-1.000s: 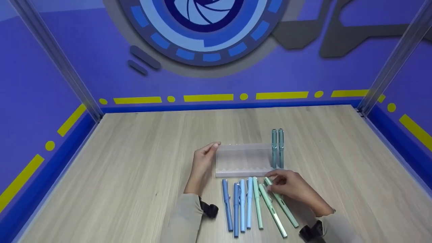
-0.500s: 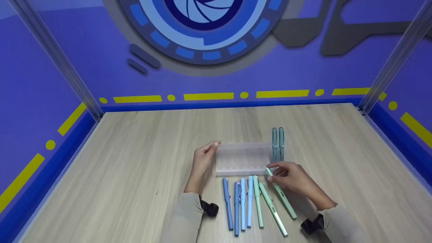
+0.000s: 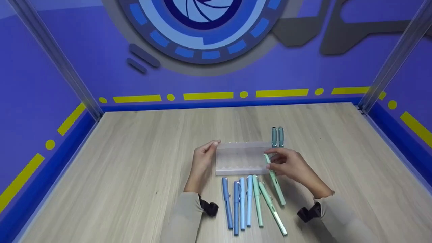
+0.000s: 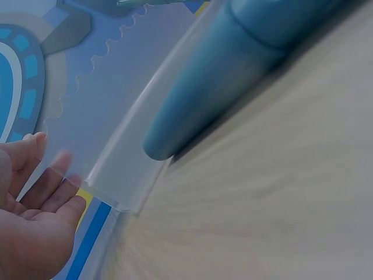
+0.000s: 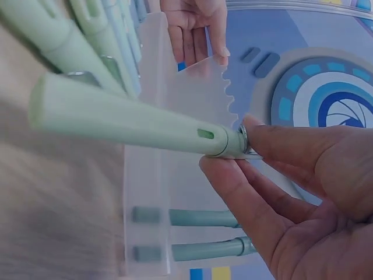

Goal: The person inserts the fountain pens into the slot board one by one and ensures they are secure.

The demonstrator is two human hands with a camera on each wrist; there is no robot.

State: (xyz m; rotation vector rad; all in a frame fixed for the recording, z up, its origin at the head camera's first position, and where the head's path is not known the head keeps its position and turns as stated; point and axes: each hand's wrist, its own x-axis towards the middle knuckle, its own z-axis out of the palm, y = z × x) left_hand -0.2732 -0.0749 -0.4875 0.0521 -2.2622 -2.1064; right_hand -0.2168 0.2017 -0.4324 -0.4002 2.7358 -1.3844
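At the left of the frame, a blue-violet printed wall panel (image 3: 44,84) borders a light wood-grain table (image 3: 141,158). At centre, the left hand (image 3: 201,162), a black wrist-mounted camera (image 3: 210,209) at its cuff, pinches the upper left corner of a translucent plastic pen holder with a notched edge (image 3: 241,157). The holder is at the centre of the frame, slightly right.

Below it, a row of pens lies on the table between the two forearms. In order: two medium-blue pens (image 3: 227,204), two light-blue pens (image 3: 242,204), two mint-green pens (image 3: 257,202). The rightmost is inclined toward the lower right.

Right of centre, the right hand (image 3: 291,163) grips a third mint-green pen with a metal clip (image 3: 277,189) near its upper end, between thumb and fingers; this pen is tilted, in front of the holder's right end. Behind, two dark teal pens (image 3: 274,136) stand side by side at that end. The right hand obstructs the view of their lower portions. In the left wrist view, a blue pen covers part of the holder.
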